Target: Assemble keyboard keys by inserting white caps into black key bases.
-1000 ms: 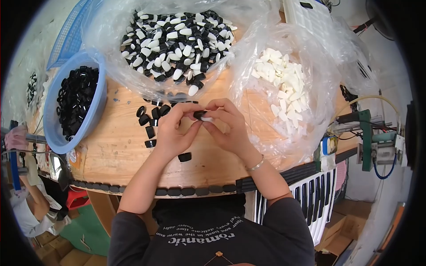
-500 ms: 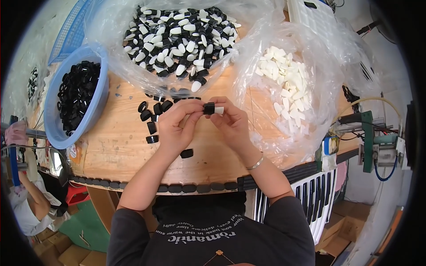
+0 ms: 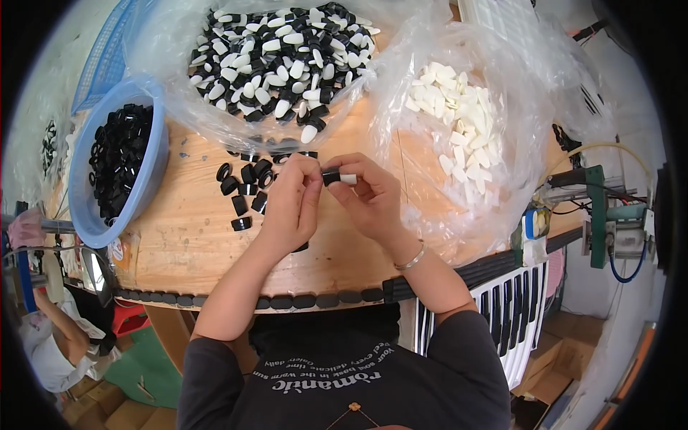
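Observation:
In front of me my right hand (image 3: pixel 371 197) pinches a small black ring-shaped piece (image 3: pixel 331 177) with a white oval piece (image 3: pixel 348 179) sticking out of its right side. Just to the left, my left hand (image 3: pixel 294 201) is closed, thumb and fingertips pressed together beside the black end. Whether anything sits between those fingertips is hidden. Several loose black ring pieces (image 3: pixel 242 223) lie on the wooden table (image 3: pixel 193 247), left of my left hand. Part of another black piece (image 3: pixel 302 247) shows under my left wrist.
A blue basin (image 3: pixel 159 154) of black pieces stands at the left. Behind, a clear plastic bag (image 3: pixel 168 61) holds joined black-and-white pieces (image 3: pixel 287 61). White pieces (image 3: pixel 462 129) lie on plastic at the right. Black strips (image 3: pixel 315 301) line the table edge. A person's arm (image 3: pixel 61 322) shows far left.
My left fingertips have come off the black piece and drawn slightly left, while my right hand keeps hold of it. The whole view has shifted a little.

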Tool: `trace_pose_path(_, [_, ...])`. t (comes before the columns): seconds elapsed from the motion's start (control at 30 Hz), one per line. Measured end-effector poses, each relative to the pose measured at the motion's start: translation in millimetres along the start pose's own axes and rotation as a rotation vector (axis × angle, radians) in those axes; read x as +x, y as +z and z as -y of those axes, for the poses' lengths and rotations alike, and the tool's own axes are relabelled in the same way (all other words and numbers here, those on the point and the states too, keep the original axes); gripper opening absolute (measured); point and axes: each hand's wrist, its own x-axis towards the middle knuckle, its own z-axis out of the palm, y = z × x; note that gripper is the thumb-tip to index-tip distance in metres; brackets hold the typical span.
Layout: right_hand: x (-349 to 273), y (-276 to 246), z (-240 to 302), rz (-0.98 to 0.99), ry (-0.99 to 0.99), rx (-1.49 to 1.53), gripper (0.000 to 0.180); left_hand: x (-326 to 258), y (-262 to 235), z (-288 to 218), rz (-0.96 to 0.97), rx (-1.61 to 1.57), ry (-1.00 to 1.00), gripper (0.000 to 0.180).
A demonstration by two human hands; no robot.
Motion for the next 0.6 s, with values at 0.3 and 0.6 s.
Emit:
trace_pose_path(0.3, [-1.6,0.5,-1.2,-0.081,0.126,0.081,0.021,-1.9,2.5,3.9,-0.134,-0.009,0.096,0.017])
trace_pose_path(0.6, [-1.1,4.7,6.7,-0.131,0.071,-0.019,0.025,-4.0,-1.2,3.1,-0.057,-0.022,-0.035,0.008])
